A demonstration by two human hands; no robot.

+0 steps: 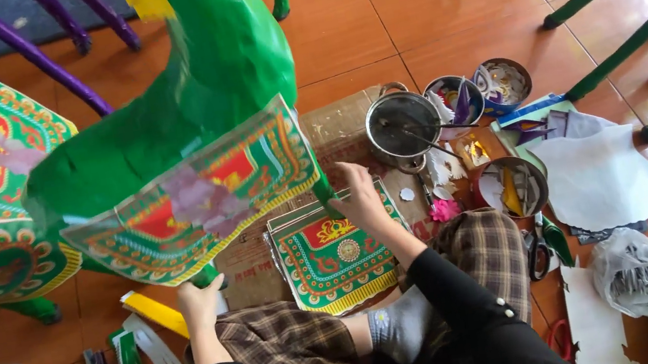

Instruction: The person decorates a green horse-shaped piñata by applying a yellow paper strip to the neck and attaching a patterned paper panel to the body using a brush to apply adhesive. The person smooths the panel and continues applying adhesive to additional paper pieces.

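Overhead, head view only — I see my left hand (202, 303) closed round a lower leg of the green paper horse (226, 67), fingers wrapped; my right hand (362, 197) grips another green leg just above the stack of patterned paper sheets (335, 257); whether its fingers close fully I cannot tell; the horse stands over my plaid-trousered knees, its printed saddle cloth (195, 195) hanging between both hands; metal pot (403, 126) and scissors (539, 249) lie to the right on the tiled floor (367, 17).
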